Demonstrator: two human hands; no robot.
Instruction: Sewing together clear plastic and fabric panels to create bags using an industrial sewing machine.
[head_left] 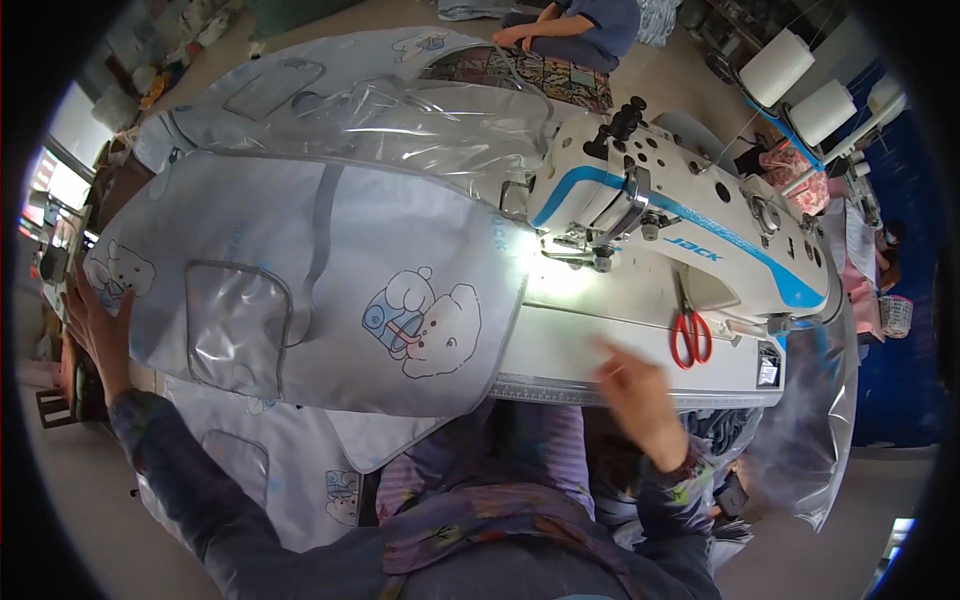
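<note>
A pale grey, apron-like piece (410,230) with cartoon puppy prints lies spread to the left of the sewing machine (690,220). It has grey edging, a grey strap (322,230) and a shiny pocket (237,330). My left hand (98,325) rests at its far left edge, fingers spread. The piece's right edge reaches the lit needle area (575,262). My right hand (640,400) is over the front edge of the machine bed (560,345), apart from the fabric; motion smears its fingers. Red-handled scissors (690,335) lie on the bed, right of that hand.
Clear plastic-like sheeting (400,120) and more printed pieces (290,450) lie behind and below the apron-like piece. White thread cones (778,68) stand at the upper right. A seated person (585,30) is at the back. Clear film (800,440) hangs at the bed's right end.
</note>
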